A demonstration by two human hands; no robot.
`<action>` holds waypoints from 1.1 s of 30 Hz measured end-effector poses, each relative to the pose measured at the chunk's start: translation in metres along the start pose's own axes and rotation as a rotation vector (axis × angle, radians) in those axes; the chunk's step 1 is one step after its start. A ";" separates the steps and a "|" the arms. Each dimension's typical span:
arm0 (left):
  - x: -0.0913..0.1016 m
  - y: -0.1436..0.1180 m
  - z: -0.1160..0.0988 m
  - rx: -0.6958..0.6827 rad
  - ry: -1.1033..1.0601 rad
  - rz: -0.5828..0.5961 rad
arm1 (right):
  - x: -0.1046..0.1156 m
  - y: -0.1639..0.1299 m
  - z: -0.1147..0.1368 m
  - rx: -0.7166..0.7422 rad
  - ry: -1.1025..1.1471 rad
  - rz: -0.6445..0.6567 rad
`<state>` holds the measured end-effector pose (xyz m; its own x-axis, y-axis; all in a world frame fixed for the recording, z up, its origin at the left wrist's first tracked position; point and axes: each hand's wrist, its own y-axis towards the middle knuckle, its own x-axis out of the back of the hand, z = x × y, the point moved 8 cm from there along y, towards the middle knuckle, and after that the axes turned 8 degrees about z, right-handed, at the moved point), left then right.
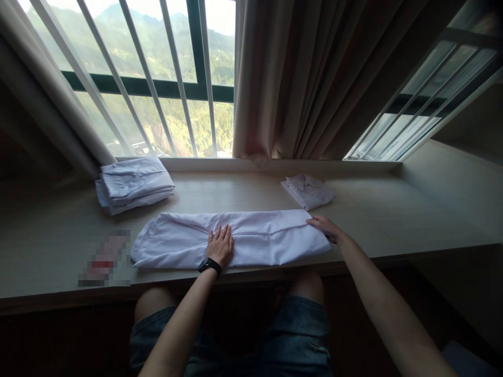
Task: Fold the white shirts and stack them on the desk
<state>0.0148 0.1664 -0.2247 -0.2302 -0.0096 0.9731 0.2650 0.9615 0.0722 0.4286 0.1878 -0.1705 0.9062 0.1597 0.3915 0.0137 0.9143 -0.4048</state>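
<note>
A white garment (271,238), folded into a long strip, lies across the table in front of me. Flat on its middle rests my left hand (220,246), palm down with the fingers stretched out; a black watch (210,266) is on that wrist. At the strip's right end my right hand (327,228) pinches the edge of the cloth, its fingertips partly tucked out of sight. Beyond the left end sits a stack of folded white garments (135,183). A smaller folded shirt (308,190), its collar showing, lies behind the strip on the right.
The pale wooden table (220,188) runs along a barred window (149,78) with grey-brown curtains (291,78). A blurred-out flat item (104,259) lies near the front edge at left. My knees are under that edge. A low wall (451,173) bounds the right side.
</note>
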 end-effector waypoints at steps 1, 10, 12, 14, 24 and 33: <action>0.000 0.000 0.000 0.002 -0.002 -0.003 | -0.003 -0.003 0.016 0.048 -0.003 0.012; 0.001 -0.003 -0.002 -0.016 -0.006 -0.009 | -0.140 -0.024 0.170 0.364 -0.225 0.123; 0.001 -0.003 -0.001 -0.006 -0.012 0.007 | -0.185 -0.022 0.191 0.392 -0.433 0.093; -0.002 -0.002 0.001 -0.013 -0.016 0.057 | -0.225 -0.018 0.201 0.387 -0.662 0.026; -0.029 0.008 0.028 -0.031 -0.208 0.070 | -0.310 -0.013 0.159 0.242 -0.832 0.028; -0.023 0.003 0.029 -0.044 -0.319 -0.095 | -0.276 -0.048 0.098 0.630 -0.778 -0.254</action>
<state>-0.0063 0.1773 -0.2532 -0.5353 -0.0059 0.8446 0.2669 0.9476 0.1757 0.1361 0.1364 -0.1785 0.3807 -0.0735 0.9218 -0.2607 0.9479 0.1832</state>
